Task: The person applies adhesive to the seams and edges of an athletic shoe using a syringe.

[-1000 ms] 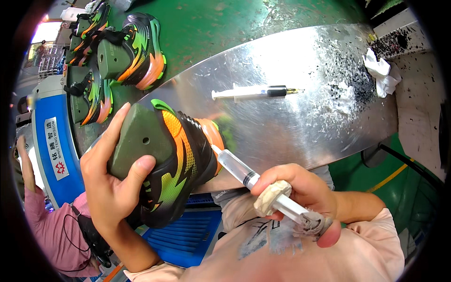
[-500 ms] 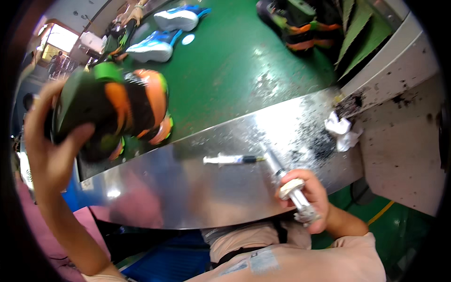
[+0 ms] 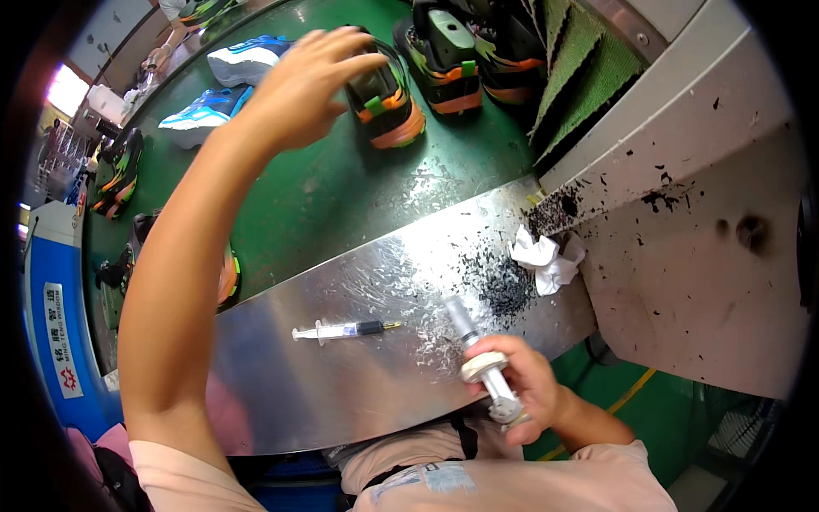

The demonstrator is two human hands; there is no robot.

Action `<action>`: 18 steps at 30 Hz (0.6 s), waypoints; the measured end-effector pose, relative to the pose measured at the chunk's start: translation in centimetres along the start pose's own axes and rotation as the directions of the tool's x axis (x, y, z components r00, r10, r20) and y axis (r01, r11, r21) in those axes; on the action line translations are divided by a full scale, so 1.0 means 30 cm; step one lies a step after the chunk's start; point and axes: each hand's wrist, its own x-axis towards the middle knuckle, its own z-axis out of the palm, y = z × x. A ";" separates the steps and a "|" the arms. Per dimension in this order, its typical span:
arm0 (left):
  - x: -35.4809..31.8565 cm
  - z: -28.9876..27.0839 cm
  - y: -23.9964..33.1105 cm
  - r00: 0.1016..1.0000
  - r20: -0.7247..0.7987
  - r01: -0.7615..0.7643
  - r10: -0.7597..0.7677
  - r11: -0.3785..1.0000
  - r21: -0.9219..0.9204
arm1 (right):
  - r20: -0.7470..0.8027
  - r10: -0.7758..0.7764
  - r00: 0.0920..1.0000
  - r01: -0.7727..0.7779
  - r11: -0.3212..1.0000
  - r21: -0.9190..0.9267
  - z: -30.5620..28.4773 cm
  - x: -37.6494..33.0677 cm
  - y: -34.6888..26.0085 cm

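My left hand (image 3: 303, 77) is stretched out over the green conveyor belt (image 3: 341, 196), fingers apart and holding nothing. Its fingertips are at a green, black and orange sports shoe (image 3: 392, 107) that stands on the belt. My right hand (image 3: 529, 388) is at the near edge of the shiny metal plate (image 3: 341, 384), closed around a large clear syringe (image 3: 478, 358) with a pale collar, its tip pointing away from me. A small syringe (image 3: 341, 329) with a dark end lies loose on the plate, left of my right hand.
More green and orange shoes (image 3: 456, 51) stand at the back of the belt, two blue and white ones (image 3: 226, 64) further left, dark ones (image 3: 115, 166) at the left edge. Crumpled white tissue (image 3: 546, 260) and black crumbs (image 3: 503, 290) lie on the plate's right. Another person's hand (image 3: 160, 56) is at the top left.
My left hand lifted the green and orange shoe away from my chest, carried it out over the belt and let go of it. My right hand kept hold of the large syringe.
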 end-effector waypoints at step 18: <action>-0.690 -0.443 0.023 0.078 0.423 0.912 -0.903 -0.107 -0.397 | -0.164 0.058 0.985 -0.147 0.784 -0.603 -0.171 0.074 0.068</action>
